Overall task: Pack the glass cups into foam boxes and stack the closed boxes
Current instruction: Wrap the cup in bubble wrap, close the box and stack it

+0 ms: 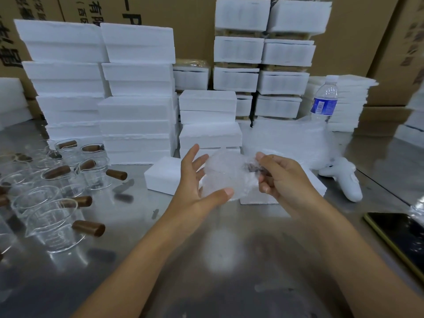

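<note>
Over the steel table I hold a glass cup in bubble wrap (226, 174) between both hands. My left hand (195, 180) cradles its left side with straight, spread fingers and the thumb under the wrap. My right hand (280, 177) pinches the wrap at the cup's dark brown handle with curled fingers. A low white foam box (163, 177) lies on the table just behind my hands, partly hidden by them. Several bare glass cups (55, 221) with brown handles stand at the left. Stacks of closed foam boxes (137, 111) rise behind.
A pile of bubble wrap (289, 141) lies to the right behind the foam box, with a water bottle (324, 99) behind it. A white controller (344, 177) and a phone (399, 235) lie at the right. Cardboard cartons (195, 24) wall the back.
</note>
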`<act>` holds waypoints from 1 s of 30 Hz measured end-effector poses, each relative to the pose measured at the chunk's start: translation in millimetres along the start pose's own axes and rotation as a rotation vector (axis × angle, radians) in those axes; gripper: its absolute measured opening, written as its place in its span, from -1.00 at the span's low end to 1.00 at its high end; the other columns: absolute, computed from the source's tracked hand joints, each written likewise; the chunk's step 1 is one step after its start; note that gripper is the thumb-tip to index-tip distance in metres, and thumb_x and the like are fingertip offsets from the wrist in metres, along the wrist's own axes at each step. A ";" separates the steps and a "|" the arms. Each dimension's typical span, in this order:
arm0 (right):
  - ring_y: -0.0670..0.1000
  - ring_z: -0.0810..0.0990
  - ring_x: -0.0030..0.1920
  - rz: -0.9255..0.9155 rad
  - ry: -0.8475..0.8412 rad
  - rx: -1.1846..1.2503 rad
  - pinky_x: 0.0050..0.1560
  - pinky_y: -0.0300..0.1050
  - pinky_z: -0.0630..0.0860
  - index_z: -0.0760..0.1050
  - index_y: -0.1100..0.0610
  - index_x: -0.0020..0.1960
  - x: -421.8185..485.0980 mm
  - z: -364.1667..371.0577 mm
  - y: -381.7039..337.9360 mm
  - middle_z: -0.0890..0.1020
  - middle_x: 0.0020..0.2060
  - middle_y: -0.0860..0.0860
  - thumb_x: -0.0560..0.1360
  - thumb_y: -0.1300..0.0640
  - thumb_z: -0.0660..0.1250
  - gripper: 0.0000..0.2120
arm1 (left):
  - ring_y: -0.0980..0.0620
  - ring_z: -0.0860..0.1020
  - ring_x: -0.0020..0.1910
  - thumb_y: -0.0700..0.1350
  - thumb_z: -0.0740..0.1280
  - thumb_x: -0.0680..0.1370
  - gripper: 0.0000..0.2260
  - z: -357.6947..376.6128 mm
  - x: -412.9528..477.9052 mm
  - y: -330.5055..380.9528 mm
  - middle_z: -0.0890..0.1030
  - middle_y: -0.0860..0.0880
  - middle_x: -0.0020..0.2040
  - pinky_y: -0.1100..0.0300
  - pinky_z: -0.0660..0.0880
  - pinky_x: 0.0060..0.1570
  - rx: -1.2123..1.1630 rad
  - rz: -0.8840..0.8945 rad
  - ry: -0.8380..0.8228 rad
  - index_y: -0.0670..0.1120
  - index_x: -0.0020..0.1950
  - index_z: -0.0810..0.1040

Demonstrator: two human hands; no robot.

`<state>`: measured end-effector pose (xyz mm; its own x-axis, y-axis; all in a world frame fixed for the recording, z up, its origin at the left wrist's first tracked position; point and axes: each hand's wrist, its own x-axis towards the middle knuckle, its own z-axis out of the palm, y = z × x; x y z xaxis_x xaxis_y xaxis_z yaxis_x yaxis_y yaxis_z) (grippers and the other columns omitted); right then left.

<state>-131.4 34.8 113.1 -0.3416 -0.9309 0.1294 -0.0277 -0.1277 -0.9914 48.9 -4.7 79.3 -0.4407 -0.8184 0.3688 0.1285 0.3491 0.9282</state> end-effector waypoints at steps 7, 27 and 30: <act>-0.11 0.32 -0.56 -0.052 0.428 0.227 -0.48 -0.28 0.35 0.47 0.15 -0.28 11.3 -27.7 -7.3 0.43 -0.51 -0.02 0.58 0.03 0.23 -0.69 | 0.53 0.06 0.35 0.12 0.37 0.47 -0.28 24.0 -3.7 -13.4 0.13 0.32 0.43 0.62 0.05 0.23 0.409 0.058 -0.184 0.23 0.48 -0.01; -0.11 0.42 -0.58 -0.071 0.191 -0.321 -0.33 -0.17 0.43 0.47 0.12 -0.24 14.9 -27.0 13.3 0.50 -0.46 0.00 0.60 0.05 0.19 -0.72 | 0.25 0.22 0.25 0.00 0.25 0.58 -0.69 19.7 -7.3 -15.3 0.40 0.19 0.23 0.30 0.34 0.13 0.969 0.260 -0.143 0.06 0.32 0.41; -0.10 0.43 -0.57 -0.036 0.100 -0.380 -0.37 -0.17 0.39 0.44 0.12 -0.25 12.9 -26.1 13.6 0.52 -0.50 -0.06 0.60 0.05 0.17 -0.72 | 0.22 0.28 0.14 -0.04 0.29 0.57 -0.81 17.6 -7.4 -14.0 0.44 0.22 0.06 0.29 0.34 0.03 0.982 0.271 -0.087 0.04 0.18 0.51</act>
<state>-160.8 30.0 100.8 -0.4233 -0.8878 0.1809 -0.3810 -0.0068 -0.9246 34.7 4.6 62.7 -0.5731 -0.6341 0.5190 -0.5345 0.7694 0.3498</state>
